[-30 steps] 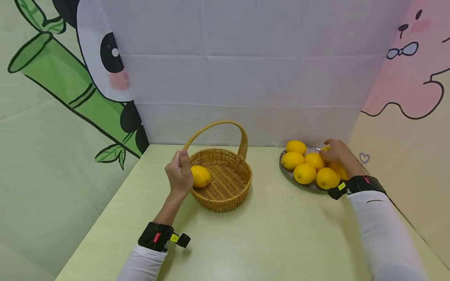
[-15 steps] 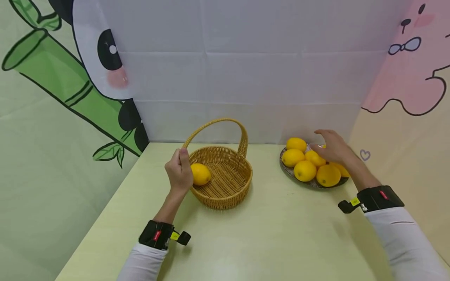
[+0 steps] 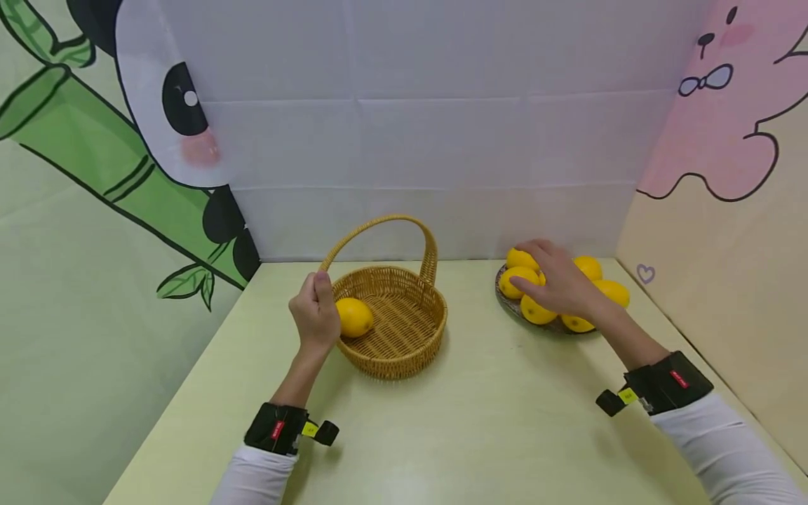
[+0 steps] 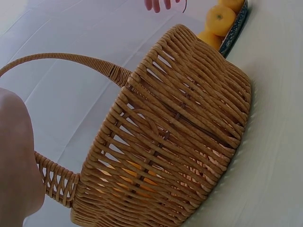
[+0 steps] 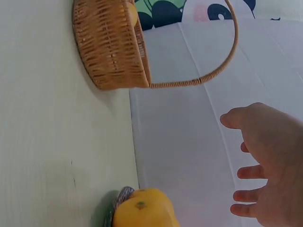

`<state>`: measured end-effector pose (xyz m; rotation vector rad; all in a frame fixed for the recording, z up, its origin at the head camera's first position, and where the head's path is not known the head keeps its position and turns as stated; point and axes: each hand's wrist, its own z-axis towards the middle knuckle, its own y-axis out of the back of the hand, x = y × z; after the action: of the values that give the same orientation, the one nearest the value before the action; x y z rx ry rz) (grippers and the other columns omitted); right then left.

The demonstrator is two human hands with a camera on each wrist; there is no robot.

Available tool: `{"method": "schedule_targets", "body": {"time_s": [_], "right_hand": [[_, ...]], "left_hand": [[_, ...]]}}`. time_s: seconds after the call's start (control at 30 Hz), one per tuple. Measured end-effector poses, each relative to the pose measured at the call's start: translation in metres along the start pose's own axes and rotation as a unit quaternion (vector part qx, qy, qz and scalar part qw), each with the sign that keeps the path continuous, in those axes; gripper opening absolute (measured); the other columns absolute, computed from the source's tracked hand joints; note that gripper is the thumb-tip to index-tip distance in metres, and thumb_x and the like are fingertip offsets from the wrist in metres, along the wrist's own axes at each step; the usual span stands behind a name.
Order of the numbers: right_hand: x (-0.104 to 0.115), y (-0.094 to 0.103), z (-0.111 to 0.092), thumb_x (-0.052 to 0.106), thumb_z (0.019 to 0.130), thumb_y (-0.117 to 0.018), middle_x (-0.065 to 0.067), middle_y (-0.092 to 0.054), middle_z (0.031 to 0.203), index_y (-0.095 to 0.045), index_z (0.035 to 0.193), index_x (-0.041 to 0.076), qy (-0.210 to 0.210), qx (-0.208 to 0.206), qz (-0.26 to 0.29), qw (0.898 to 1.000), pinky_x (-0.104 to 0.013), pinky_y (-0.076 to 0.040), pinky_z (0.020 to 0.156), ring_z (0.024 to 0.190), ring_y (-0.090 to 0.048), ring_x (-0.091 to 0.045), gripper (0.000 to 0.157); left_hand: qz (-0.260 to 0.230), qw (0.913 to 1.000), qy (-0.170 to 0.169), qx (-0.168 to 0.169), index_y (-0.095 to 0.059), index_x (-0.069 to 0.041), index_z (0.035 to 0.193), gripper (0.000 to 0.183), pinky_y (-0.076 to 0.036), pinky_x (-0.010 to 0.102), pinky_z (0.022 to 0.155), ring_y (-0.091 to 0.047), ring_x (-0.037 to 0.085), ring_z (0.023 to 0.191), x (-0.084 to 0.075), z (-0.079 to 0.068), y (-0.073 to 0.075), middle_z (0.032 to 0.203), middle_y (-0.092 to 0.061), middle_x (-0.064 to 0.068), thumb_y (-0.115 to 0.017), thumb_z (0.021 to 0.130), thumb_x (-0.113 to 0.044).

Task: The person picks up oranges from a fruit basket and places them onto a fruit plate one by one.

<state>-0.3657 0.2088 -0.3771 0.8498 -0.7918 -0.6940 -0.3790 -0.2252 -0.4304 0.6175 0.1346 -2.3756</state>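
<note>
My left hand (image 3: 315,312) grips the handle of a round wicker basket (image 3: 394,368) near its left end. One lemon (image 3: 355,317) lies inside the basket against its left side. At the right, several lemons (image 3: 520,282) are heaped on a dark patterned plate (image 3: 514,311). My right hand (image 3: 562,284) hovers above them, its fingers spread and pointing left, partly covering the middle ones. In the right wrist view the right hand (image 5: 272,165) holds nothing, and a lemon (image 5: 144,209) sits below it. The left wrist view shows the basket's woven side (image 4: 161,137) close up.
Both stand on a pale yellow table (image 3: 454,428). A white backdrop (image 3: 379,140) rises along the table's back edge just behind the basket and plate. Side panels with cartoon drawings flank the table. Black bands with small cameras (image 3: 609,402) are strapped to both wrists.
The right hand has let go of a lemon at the plate's back right, lifted with straightened fingers and shifted left over the heap. The left hand keeps its grip; the view has turned slightly.
</note>
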Motion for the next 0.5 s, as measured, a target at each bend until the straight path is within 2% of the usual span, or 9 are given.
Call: {"method": "schedule_targets", "body": {"time_s": [0.2,0.33,0.5], "right_hand": [[0.033,-0.016,0.006,0.036,0.096,-0.071,-0.015,-0.040,0.153,-0.048,0.151,0.009,0.043,0.009,0.004,0.999,-0.063,-0.031,0.110,0.138,-0.036,-0.036,0.065],[0.055,-0.024,0.009,0.041,0.097,-0.071,-0.010,-0.040,0.155,-0.047,0.153,0.014,0.073,0.016,0.018,0.997,-0.058,-0.037,0.109,0.138,-0.037,-0.030,0.066],[0.079,-0.034,0.014,0.040,0.097,-0.070,-0.010,-0.040,0.155,-0.048,0.152,0.012,0.108,0.027,0.025,0.993,-0.053,-0.041,0.108,0.136,-0.039,-0.026,0.066]], "left_hand": [[-0.004,1.0000,-0.003,-0.007,-0.040,-0.003,0.064,0.061,-0.015,0.021,0.041,-0.025,0.016,0.043,0.001,0.000,0.001,0.050,-0.031,0.006,-0.041,0.111,-0.042],[-0.009,0.9999,-0.006,-0.006,-0.040,-0.003,0.064,0.061,-0.015,0.021,0.041,-0.024,0.016,0.043,0.000,0.001,0.001,0.050,-0.031,0.005,-0.041,0.111,-0.041],[-0.006,1.0000,-0.005,-0.001,-0.039,-0.003,0.064,0.063,-0.014,0.021,0.040,-0.022,0.015,0.042,0.000,0.000,0.000,0.050,-0.029,0.005,-0.039,0.111,-0.044]]}}
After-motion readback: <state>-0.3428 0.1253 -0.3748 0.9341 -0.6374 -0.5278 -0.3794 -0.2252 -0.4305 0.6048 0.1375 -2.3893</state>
